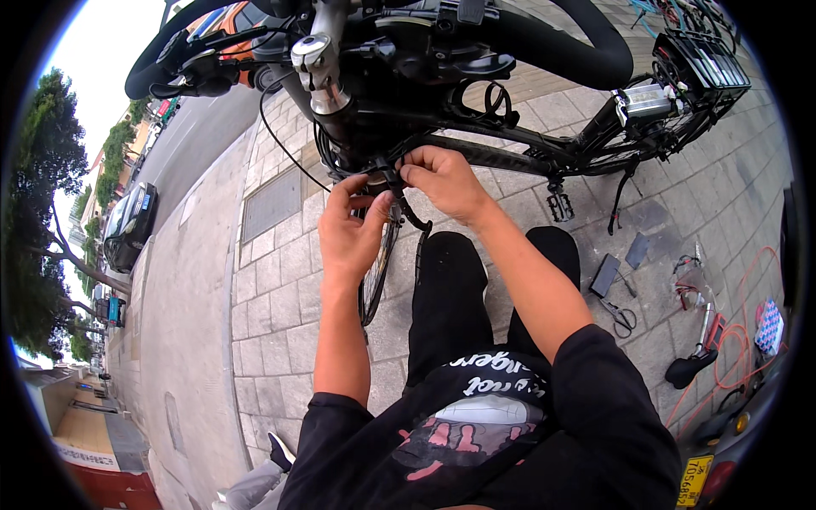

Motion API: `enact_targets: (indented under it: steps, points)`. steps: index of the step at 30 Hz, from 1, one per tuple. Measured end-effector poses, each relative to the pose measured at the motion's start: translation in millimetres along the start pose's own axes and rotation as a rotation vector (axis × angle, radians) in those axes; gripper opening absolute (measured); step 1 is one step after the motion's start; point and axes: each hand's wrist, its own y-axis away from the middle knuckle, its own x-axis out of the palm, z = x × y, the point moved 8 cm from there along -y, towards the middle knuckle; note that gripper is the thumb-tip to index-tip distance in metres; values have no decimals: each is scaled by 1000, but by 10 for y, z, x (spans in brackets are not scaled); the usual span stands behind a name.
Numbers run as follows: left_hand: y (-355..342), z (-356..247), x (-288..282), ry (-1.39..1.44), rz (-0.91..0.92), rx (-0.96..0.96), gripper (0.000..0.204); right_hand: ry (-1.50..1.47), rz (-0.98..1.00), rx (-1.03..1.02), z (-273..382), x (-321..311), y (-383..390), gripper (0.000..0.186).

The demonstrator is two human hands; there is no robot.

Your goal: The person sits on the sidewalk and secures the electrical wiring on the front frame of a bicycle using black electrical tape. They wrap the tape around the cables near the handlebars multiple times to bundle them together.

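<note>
A black bicycle [501, 132] stands across the pavement before me, its silver stem [319, 64] at the top of the view. Both my hands meet at the front of the frame, just below the head tube and above the front wheel [371, 289]. My left hand [350, 238] has thumb and fingers curled around a small dark part there. From the other side, my right hand [450, 183] pinches at the black cables or fitting beside it. What exactly sits between the fingers is too small and dark to tell. A thin black cable [293, 153] loops out to the left.
On the paving to the right lie a black box [605, 276], scissors [625, 320], a black bicycle saddle [690, 367] and an orange cord [739, 340]. A silver controller box [646, 100] is on the bicycle's rear. Someone's shoe [280, 450] shows at lower left. Cars line the road.
</note>
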Motion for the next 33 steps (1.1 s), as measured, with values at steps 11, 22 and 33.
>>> enact_targets:
  steps: [11, 22, 33]
  points:
    - [69, -143, 83, -335, -193, 369, 48, -209, -141, 104, 96, 6, 399, 23]
    - [100, 247, 450, 23, -355, 367, 44, 886, 20, -294, 829, 901, 686, 18]
    - [57, 217, 394, 152, -146, 437, 46, 457, -93, -168, 544, 3, 451, 41]
